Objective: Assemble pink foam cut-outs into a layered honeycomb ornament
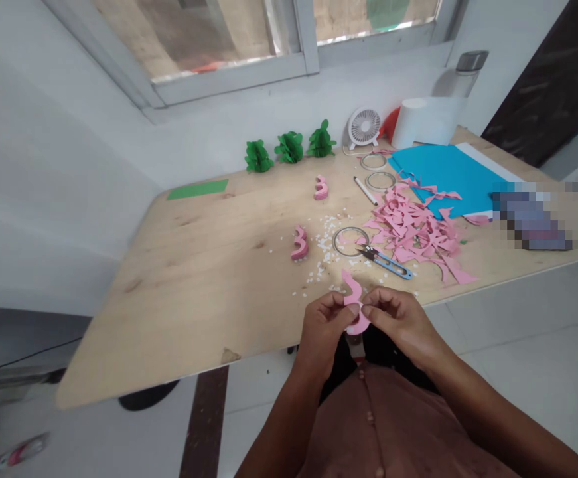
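Between my two hands, just off the table's front edge, is a wavy pink paper cutout (352, 287). My left hand (326, 323) pinches it from the left, thumb on top. From the right, my right hand (397, 318) grips the same piece, its thumb close to the left one. Fingers cover the cutout's middle. Two stacks of like-shaped pink cutouts stand on the table, a nearer stack (299, 243) and a farther stack (321, 188). Blue thread snips (387, 261) lie beyond my right hand, their tips by a roll of tape (337, 244).
Pink paper scraps (413, 222) pile at right on the wooden table (204, 265), with white bits scattered nearby. Blue sheets (460, 174), a marker (365, 191), a small fan (364, 127), green paper shapes (289, 147) and a green strip (198, 189) lie farther back.
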### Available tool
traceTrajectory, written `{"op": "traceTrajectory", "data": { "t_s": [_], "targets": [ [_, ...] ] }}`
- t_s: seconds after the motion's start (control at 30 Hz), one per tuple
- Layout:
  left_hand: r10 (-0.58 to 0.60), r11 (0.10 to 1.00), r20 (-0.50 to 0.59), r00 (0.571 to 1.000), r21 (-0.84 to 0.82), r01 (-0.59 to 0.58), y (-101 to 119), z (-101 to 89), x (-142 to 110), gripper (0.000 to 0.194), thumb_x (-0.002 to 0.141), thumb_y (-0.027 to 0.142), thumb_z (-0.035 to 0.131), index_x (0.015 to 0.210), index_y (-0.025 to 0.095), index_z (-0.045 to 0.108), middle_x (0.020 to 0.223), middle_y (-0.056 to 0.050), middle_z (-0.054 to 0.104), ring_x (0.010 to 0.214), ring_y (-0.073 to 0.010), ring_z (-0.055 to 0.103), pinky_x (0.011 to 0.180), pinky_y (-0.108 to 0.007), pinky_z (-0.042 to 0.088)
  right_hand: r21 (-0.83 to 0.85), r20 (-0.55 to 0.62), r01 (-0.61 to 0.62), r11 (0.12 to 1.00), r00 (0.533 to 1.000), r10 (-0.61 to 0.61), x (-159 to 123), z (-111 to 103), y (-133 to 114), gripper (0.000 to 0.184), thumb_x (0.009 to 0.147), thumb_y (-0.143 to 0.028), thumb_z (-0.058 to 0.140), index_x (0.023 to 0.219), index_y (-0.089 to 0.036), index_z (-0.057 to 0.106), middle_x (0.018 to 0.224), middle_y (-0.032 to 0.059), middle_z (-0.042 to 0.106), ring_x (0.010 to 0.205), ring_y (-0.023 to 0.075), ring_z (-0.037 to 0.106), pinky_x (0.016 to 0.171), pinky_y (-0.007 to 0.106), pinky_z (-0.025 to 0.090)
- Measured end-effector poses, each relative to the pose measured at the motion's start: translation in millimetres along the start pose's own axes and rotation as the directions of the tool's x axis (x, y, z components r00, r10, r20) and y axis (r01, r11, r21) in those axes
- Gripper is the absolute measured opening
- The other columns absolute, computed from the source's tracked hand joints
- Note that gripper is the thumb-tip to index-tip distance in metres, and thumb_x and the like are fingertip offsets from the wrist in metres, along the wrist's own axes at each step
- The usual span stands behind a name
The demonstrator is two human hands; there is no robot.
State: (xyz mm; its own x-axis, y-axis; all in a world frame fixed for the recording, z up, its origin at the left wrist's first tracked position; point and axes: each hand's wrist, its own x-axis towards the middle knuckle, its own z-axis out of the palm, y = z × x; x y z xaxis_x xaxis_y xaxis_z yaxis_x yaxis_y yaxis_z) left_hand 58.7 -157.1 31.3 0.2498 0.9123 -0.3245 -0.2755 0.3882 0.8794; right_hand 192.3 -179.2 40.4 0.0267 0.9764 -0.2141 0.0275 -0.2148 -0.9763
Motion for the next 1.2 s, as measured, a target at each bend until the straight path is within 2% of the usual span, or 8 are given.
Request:
{"op": "traceTrajectory", "data": {
  "t_s": [0.2,0.6,0.67,0.77,0.83,0.87,0.97,1.2],
  "targets": [
    [-0.116,0.981,0.067,0.991,-0.146,0.125,0,-4.2,0,0.013,0.063,0.023,0.072,0.062,0.013,0.063,0.058,0.0,0.06,0.058,-0.0095,0.053,0.061,-0.022,0.04,0.003,0.029,-0.018,1.0,0.999,0.018,-1,-3,-4,0.017,0.072,-0.033,0.062,0.065,-0.018,0.058,0.064,-0.0004,0.058,0.061,0.0142,0.051,0.06,0.027,0.04],
    [0.122,0.981,-0.047,0.991,0.155,-0.114,-6,-0.5,-3,0.008,0.074,0.022,0.062,0.071,0.015,0.063,0.062,0.002,0.06,0.06,-0.0102,0.055,0.064,-0.023,0.046,0.063,-0.013,-0.036,0.997,0.999,0.037,-1,1,-3,0.017,0.068,-0.031,0.064,0.062,-0.018,0.054,0.061,-0.0028,0.051,0.058,0.0117,0.046,0.057,0.025,0.037],
    [0.317,0.908,-0.096,0.944,0.319,-0.272,-8,-2.4,-5,0.01,0.076,0.019,0.061,0.085,0.016,0.064,0.074,0.0,0.063,0.068,-0.0121,0.059,0.066,-0.025,0.048,0.062,-0.023,-0.039,0.997,0.999,0.041,0,0,-2,0.017,0.068,-0.031,0.064,0.062,-0.018,0.054,0.06,-0.0033,0.05,0.056,0.0111,0.044,0.056,0.024,0.035],
    [0.697,0.57,-0.021,0.717,0.624,-0.535,-10,-5.7,-9,0.016,0.078,0.012,0.059,0.092,0.019,0.064,0.085,-0.003,0.064,0.079,-0.014,0.061,0.072,-0.027,0.049,0.039,-0.034,-0.017,0.999,0.999,0.018,0,0,1,0.018,0.069,-0.031,0.063,0.062,-0.018,0.053,0.059,-0.0037,0.048,0.055,0.0105,0.042,0.055,0.024,0.034],
    [0.802,0.338,0.126,0.584,0.711,-0.617,-10,-6.9,-10,0.016,0.079,0.009,0.059,0.09,0.019,0.065,0.085,-0.004,0.064,0.081,-0.0151,0.06,0.074,-0.029,0.05,0.024,-0.033,0.012,1.0,0.999,-0.012,0,0,2,0.018,0.07,-0.03,0.063,0.061,-0.018,0.052,0.059,-0.0039,0.047,0.055,0.0105,0.042,0.055,0.024,0.034],
    [0.814,0.268,0.185,0.551,0.722,-0.638,-10,-7.0,-10,0.016,0.079,0.009,0.059,0.089,0.019,0.066,0.085,-0.004,0.064,0.082,-0.0157,0.06,0.073,-0.029,0.05,0.015,-0.03,0.026,1.0,0.999,-0.026,0,0,2,0.018,0.071,-0.03,0.062,0.061,-0.018,0.052,0.059,-0.0039,0.047,0.056,0.0106,0.042,0.055,0.024,0.034],
    [0.802,0.203,0.264,0.536,0.723,-0.66,-10,-6.1,-8,0.016,0.079,0.009,0.06,0.091,0.018,0.066,0.084,-0.005,0.065,0.082,-0.017,0.06,0.073,-0.031,0.052,-0.011,-0.035,0.065,0.998,0.997,-0.065,0,0,2,0.018,0.073,-0.03,0.062,0.063,-0.018,0.053,0.059,-0.0037,0.047,0.056,0.0109,0.043,0.055,0.024,0.035],
    [0.79,0.218,0.269,0.551,0.717,-0.662,-9,-4.9,-5,0.015,0.079,0.01,0.06,0.089,0.018,0.067,0.082,-0.005,0.067,0.081,-0.0177,0.061,0.073,-0.032,0.052,-0.089,-0.038,0.12,0.989,0.992,-0.123,0,-3,7,0.014,0.077,-0.031,0.061,0.071,-0.018,0.062,0.06,-0.003,0.051,0.056,0.0117,0.046,0.055,0.024,0.038]
  ]
}}
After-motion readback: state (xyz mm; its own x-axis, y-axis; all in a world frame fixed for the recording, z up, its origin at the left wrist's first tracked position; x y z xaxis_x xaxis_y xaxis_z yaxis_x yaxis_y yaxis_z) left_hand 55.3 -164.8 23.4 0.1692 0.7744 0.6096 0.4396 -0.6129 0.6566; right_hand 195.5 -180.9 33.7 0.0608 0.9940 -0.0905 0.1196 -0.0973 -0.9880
